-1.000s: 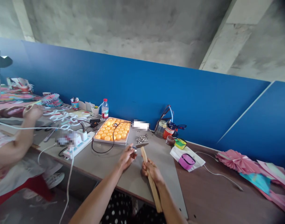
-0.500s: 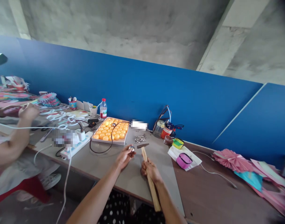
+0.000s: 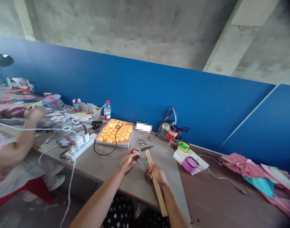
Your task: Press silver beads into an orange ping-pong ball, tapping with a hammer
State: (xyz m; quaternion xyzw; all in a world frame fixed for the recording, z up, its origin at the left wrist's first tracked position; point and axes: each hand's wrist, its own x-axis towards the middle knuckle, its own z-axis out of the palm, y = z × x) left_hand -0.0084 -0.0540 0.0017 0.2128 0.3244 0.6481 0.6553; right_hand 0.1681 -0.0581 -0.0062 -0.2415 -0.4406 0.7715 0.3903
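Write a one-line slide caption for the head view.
Right hand holds a hammer beside a small shiny piece in the left hand.

Soft, even daylight lit everything brightly with only faint shadows, while the blue partition (image 3: pixel 145 91) ran tilted from lens distortion, the edges left and right of it smeared and the corner above its right end darkened.

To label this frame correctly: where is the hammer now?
In the head view, lower centre: the right hand grips the hammer over the grey table, its head beside the left hand, before the orange-ball tray.
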